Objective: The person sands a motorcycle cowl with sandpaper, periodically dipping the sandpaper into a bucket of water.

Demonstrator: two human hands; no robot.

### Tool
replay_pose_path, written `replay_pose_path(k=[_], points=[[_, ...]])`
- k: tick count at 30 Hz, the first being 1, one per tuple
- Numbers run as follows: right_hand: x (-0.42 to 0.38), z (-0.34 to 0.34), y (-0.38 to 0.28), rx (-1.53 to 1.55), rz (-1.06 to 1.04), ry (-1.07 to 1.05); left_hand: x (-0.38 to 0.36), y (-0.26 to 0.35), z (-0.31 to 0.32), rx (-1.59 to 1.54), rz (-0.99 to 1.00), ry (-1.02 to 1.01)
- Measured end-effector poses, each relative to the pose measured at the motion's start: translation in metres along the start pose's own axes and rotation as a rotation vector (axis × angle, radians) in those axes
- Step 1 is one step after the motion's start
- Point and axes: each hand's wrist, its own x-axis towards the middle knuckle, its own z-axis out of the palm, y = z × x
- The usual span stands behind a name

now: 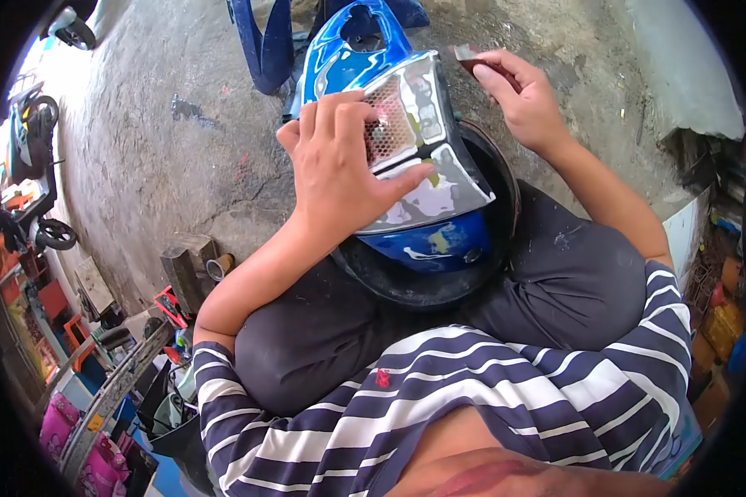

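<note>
A glossy blue plastic fairing panel (427,244) with grey, sanded-looking patches and a honeycomb mesh insert rests tilted over a black basin (414,294) between my legs. My left hand (333,153) is spread across its left side, the fingertips at the mesh and the thumb on the grey face, gripping and steadying it. Off the panel's upper right, my right hand (518,95) pinches a small folded piece of sandpaper (471,60), brown with a grey end. That hand is apart from the panel.
Rough concrete floor (199,157) surrounds me. A dark blue strap-like part (265,50) lies beyond the panel. Wooden blocks (186,261) sit at left, near tools and a pink bag (104,464). A motorcycle (33,166) stands far left; clutter fills the right edge.
</note>
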Motion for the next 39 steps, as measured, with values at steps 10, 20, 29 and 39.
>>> replay_pose_path(k=[10, 20, 29, 39], points=[[-0.012, 0.016, -0.052, 0.253, 0.286, -0.468, 0.006, -0.014, -0.009, 0.001, -0.239, 0.039], [-0.010, 0.008, -0.028, 0.360, 0.245, -0.453, 0.021, -0.056, -0.018, -0.199, -0.303, 0.041], [0.004, -0.014, -0.022, 0.441, 0.249, -0.471, 0.048, -0.090, -0.015, 0.020, -0.112, -0.039], [0.023, -0.067, -0.031, 0.464, 0.294, -0.591, 0.020, -0.015, -0.071, -0.008, -0.221, -0.105]])
